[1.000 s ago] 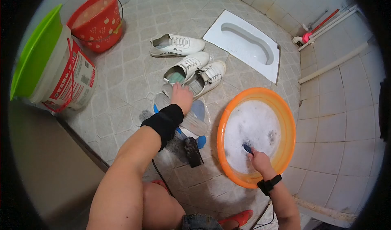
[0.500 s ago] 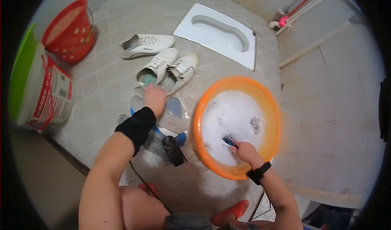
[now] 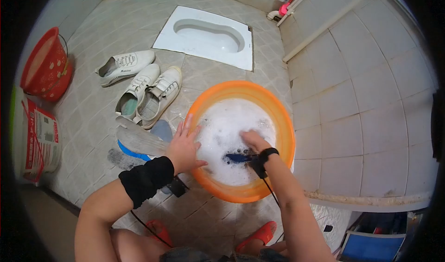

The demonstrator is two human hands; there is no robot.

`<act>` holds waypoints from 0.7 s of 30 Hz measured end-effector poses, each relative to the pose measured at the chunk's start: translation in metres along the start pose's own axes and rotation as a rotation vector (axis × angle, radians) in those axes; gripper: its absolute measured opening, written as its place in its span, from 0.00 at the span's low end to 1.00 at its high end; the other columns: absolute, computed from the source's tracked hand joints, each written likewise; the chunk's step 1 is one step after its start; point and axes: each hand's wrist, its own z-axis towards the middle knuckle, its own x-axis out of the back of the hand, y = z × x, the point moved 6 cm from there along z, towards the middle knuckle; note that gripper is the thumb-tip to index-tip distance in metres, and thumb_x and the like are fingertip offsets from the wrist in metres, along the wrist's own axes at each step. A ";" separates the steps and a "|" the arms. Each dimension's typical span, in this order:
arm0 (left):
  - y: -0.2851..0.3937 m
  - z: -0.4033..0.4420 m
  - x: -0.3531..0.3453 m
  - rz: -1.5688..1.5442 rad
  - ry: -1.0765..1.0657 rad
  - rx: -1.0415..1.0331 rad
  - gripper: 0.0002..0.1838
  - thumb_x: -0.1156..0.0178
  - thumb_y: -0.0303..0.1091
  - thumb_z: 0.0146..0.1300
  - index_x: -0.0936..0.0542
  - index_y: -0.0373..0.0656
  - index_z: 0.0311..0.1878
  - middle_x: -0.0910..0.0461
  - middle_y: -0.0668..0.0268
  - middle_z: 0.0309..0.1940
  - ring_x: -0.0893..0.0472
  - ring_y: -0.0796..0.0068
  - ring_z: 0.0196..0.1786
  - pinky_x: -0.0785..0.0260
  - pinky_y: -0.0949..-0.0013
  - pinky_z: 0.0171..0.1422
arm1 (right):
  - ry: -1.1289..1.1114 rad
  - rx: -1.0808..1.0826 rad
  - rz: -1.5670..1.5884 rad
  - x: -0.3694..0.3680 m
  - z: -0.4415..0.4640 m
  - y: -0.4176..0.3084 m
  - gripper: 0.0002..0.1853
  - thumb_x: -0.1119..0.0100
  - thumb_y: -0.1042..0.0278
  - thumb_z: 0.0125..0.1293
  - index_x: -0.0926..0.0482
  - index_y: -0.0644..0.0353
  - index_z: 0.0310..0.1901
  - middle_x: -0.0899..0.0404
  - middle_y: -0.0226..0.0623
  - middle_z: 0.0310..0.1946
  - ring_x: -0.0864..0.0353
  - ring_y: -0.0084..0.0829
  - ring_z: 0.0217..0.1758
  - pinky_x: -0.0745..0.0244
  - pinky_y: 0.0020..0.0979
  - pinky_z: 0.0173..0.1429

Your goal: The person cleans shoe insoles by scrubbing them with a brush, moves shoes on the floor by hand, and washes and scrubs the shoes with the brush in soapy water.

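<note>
My left hand [image 3: 183, 147] is at the left rim of the orange basin [image 3: 286, 123], fingers spread, holding nothing. White suds [image 3: 232, 118] fill the basin. Over them is my right hand [image 3: 252, 140], its fingers partly sunk in the foam; what it holds, if anything, is hidden. A dark blue brush [image 3: 237, 158] lies in the suds just below that hand. Left of the basin, insoles [image 3: 136, 140] lie on the floor beside my left wrist. Three white shoes [image 3: 162, 92] stand behind them.
A white squat toilet [image 3: 208, 35] is set in the floor at the back. At the left stand a red bucket [image 3: 48, 72] and a white bucket [image 3: 48, 137]. A tiled wall [image 3: 352, 104] rises on the right. Red slippers [image 3: 259, 236] are at the bottom.
My left hand has moved right, from the insoles to the basin's rim, and opened. My right hand has let go of the brush and moved up into the foam. The view has shifted right.
</note>
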 end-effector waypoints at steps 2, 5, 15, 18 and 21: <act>0.001 0.003 -0.011 0.037 -0.143 0.029 0.33 0.38 0.61 0.45 0.21 0.44 0.48 0.41 0.51 0.63 0.61 0.44 0.71 0.65 0.43 0.71 | -0.062 0.031 -0.128 -0.020 -0.006 -0.038 0.32 0.52 0.45 0.57 0.26 0.72 0.47 0.29 0.61 0.49 0.31 0.53 0.56 0.38 0.43 0.60; -0.005 0.006 -0.015 0.033 -0.092 0.033 0.29 0.38 0.59 0.45 0.19 0.45 0.43 0.40 0.52 0.62 0.63 0.41 0.71 0.65 0.42 0.71 | -0.193 0.295 -0.326 -0.064 -0.032 -0.087 0.32 0.52 0.44 0.56 0.26 0.67 0.51 0.31 0.59 0.53 0.42 0.53 0.65 0.50 0.54 0.67; -0.001 0.001 -0.007 0.061 -0.135 0.045 0.24 0.40 0.52 0.46 0.18 0.44 0.41 0.35 0.51 0.57 0.62 0.44 0.71 0.62 0.40 0.70 | -0.394 0.528 -0.580 -0.096 -0.122 -0.038 0.20 0.50 0.68 0.49 0.23 0.63 0.45 0.24 0.50 0.44 0.27 0.51 0.51 0.30 0.40 0.53; 0.000 0.001 -0.003 0.041 -0.172 0.065 0.22 0.41 0.50 0.46 0.17 0.43 0.38 0.34 0.51 0.55 0.62 0.45 0.72 0.62 0.40 0.70 | -0.556 0.428 -0.594 -0.091 -0.120 -0.016 0.21 0.51 0.71 0.48 0.24 0.62 0.46 0.23 0.52 0.43 0.26 0.48 0.51 0.30 0.39 0.52; -0.001 -0.002 -0.005 0.034 -0.172 0.066 0.21 0.41 0.49 0.46 0.17 0.43 0.37 0.34 0.51 0.55 0.62 0.46 0.72 0.61 0.40 0.69 | -0.372 0.406 -0.600 -0.055 -0.111 -0.018 0.19 0.50 0.69 0.49 0.22 0.59 0.46 0.22 0.51 0.39 0.23 0.47 0.45 0.29 0.42 0.49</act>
